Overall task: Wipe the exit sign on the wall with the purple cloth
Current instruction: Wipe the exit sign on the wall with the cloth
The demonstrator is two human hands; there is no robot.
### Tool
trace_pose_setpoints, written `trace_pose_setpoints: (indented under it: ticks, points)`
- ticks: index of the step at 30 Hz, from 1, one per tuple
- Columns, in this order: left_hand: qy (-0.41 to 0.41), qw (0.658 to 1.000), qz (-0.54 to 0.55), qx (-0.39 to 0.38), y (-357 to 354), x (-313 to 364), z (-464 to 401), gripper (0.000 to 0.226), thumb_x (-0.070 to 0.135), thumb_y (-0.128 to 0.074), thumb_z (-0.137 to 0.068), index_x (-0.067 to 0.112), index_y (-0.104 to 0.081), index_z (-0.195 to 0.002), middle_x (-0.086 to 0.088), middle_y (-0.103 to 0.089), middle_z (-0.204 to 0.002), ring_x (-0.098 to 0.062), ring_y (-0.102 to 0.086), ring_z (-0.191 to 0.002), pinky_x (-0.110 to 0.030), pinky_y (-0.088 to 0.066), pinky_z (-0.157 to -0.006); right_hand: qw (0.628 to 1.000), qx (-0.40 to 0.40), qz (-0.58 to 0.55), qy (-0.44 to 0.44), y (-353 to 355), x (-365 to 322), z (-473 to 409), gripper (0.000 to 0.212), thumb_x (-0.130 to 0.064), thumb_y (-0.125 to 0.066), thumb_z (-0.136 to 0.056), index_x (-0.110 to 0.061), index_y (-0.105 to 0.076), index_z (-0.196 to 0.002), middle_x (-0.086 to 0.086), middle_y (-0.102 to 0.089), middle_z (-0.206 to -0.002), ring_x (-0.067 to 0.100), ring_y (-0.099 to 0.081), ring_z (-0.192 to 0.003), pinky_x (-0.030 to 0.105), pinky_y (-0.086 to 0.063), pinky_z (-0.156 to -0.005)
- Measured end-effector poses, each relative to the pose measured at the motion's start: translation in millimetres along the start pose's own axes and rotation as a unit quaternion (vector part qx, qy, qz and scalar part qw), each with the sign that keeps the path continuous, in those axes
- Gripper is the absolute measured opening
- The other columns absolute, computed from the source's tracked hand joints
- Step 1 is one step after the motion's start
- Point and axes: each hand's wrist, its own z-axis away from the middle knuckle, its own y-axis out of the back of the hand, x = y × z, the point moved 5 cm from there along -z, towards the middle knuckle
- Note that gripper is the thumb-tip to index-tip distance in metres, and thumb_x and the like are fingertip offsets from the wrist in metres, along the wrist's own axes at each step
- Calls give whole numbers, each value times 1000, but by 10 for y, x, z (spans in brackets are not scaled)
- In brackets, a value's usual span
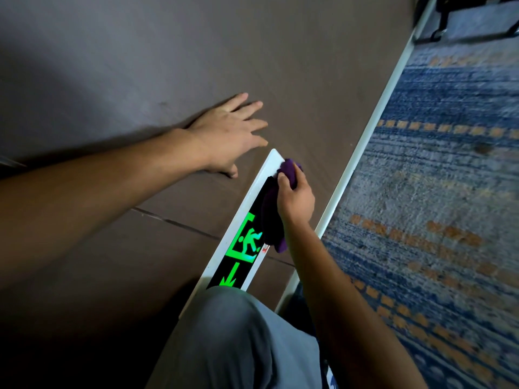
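Right hand point(296, 196) presses purple cloth point(271, 217) on exit sign point(244, 242)

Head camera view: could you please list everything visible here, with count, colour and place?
exit sign: one, white frame, black face, green figure and arrow, low on the wall.
purple cloth: one, purple, pressed on the sign.
wall: one, brown panels.
skirting strip: one, white, between wall and carpet.
carpet: one, blue with orange marks, right.
knee: one, grey trousers, bottom centre.
left hand: one, flat on the wall.
right hand: one, gripping the cloth.
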Motion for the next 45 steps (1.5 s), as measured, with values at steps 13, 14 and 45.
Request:
trace_pose_setpoints:
  ticks: [13,14,45]
  points:
    - [2,1000,-2,-1,-9,-16,6,99,65,-75,-76,30,-33,-159,-6,-15,-172,-32,-4,-160,-49,1,-128,972,-18,80,219,-107,-422,472,51,-42,-58,-94,-49,-50,-144,-15,-45,-157,12,-56,-126,29,-49,-87]
    - [-3,1000,-4,-2,-16,-21,-3,99,66,-74,-76,30,-33,-159,-5,-15,-172,-32,-5,-160,-48,1,-128,969,-17,94,230,-117,-432,504,51,-43,-58,-94,-50,-50,-144,-14,-44,-158,14,-58,-125,30,-51,-87]
    - [-37,999,-26,-19,-59,37,-81,94,69,-67,-82,25,-35,-158,-3,-19,-171,-33,-3,-160,-49,0,-128,978,-93,156,100,117,748,-269,55,-39,-50,-104,-38,-37,-157,7,-62,-139,30,-66,-109,40,-57,-85]
